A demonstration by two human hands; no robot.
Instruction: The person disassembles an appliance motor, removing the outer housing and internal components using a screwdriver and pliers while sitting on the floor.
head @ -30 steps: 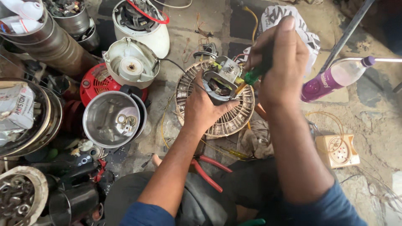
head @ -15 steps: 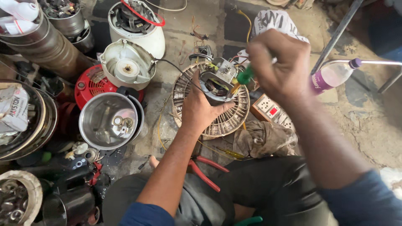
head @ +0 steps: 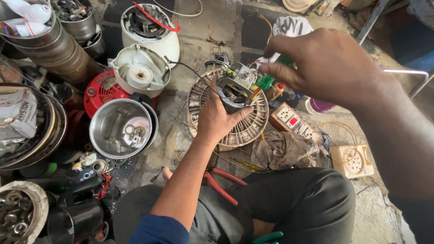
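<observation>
Small motor (head: 236, 88) held up over a round slotted fan grille (head: 228, 110) on the floor, mid-scene. Left hand (head: 218, 118) wrapped around the motor from below, grip closed firmly on its frame. Right hand (head: 327, 65) above and to the right, fingers pinched narrow on a green-handled screwdriver (head: 267, 81), tip angled toward the motor's top. Thin black wire (head: 190, 70) trailing left from the motor toward a white mixer base (head: 141, 71). Steel jar (head: 121, 129) near left, red pliers (head: 221, 183) close by the knee, switch board (head: 289, 116) to the right. Likely risks: screwdriver slipping off and jabbing the left palm; wire snagging and tugging loose; a freed screw lost among the floor clutter.
</observation>
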